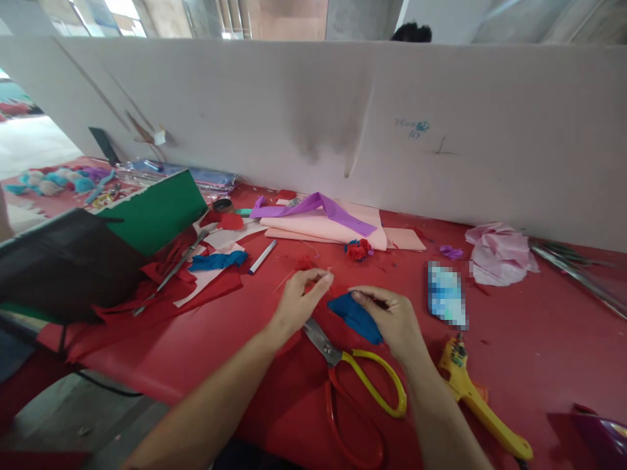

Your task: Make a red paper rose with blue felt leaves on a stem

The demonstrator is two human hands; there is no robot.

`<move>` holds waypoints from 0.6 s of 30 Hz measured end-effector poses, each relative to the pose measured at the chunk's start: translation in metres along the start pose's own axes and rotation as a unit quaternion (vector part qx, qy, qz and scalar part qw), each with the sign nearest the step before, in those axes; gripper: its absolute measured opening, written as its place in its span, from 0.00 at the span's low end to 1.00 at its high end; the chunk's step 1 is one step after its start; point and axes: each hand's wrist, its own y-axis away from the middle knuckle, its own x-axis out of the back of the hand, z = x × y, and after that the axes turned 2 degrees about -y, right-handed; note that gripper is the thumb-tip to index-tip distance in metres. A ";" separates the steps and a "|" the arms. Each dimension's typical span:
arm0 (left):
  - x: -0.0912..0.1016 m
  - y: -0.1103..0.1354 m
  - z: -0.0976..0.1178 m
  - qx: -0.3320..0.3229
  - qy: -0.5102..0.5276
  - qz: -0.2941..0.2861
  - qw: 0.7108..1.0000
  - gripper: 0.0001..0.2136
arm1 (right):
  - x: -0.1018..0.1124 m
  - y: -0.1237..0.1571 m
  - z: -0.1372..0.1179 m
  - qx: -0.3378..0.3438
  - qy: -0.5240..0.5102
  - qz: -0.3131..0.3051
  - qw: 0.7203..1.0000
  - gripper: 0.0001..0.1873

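Right hand (392, 320) with blue paper scrap (355, 318); left hand (296, 303) beside, fingertips (324, 278) together.

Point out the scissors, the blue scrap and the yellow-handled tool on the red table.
scissors (335, 356), head view, on the pivot.
blue scrap (356, 318), head view, on its middle.
yellow-handled tool (473, 393), head view, on the handle.

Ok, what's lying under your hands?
Scissors with one yellow and one red handle lie on the red table, below the left hand and the right hand, which holds blue paper. The left hand hides the blade tips.
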 end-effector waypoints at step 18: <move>0.001 -0.002 -0.001 0.091 0.201 -0.048 0.974 0.08 | -0.006 0.003 -0.007 -0.129 -0.246 -0.050 0.959 0.14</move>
